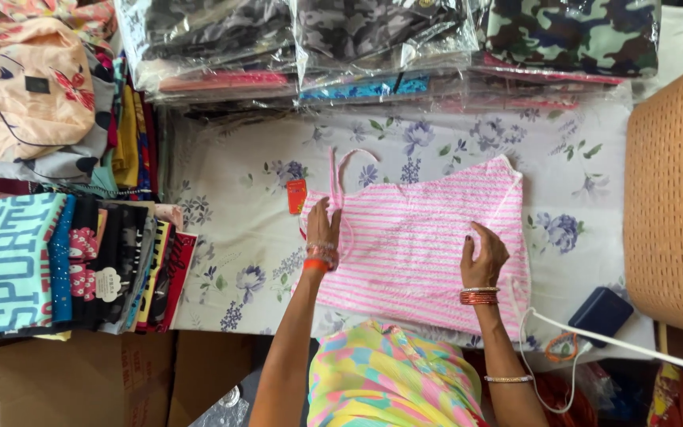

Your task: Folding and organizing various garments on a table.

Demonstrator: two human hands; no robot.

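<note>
A pink-and-white striped top (428,237) lies flat on the flower-printed cloth (231,182) that covers the worktop, nearer the front edge, where the person stands. The left hand (322,225) rests on the strap end of the top, fingers together and pressing down, next to a small red tag (296,195); it clenches nothing. The right hand (484,253) lies open and flat on the body of the top, toward its other end, fingers spread. Both wrists wear bangles. Stacks of folded clothes (73,261) sit along the left edge, plastic-wrapped garments (373,39) line the far edge, and a woven basket (673,198) stands at the right edge.
</note>
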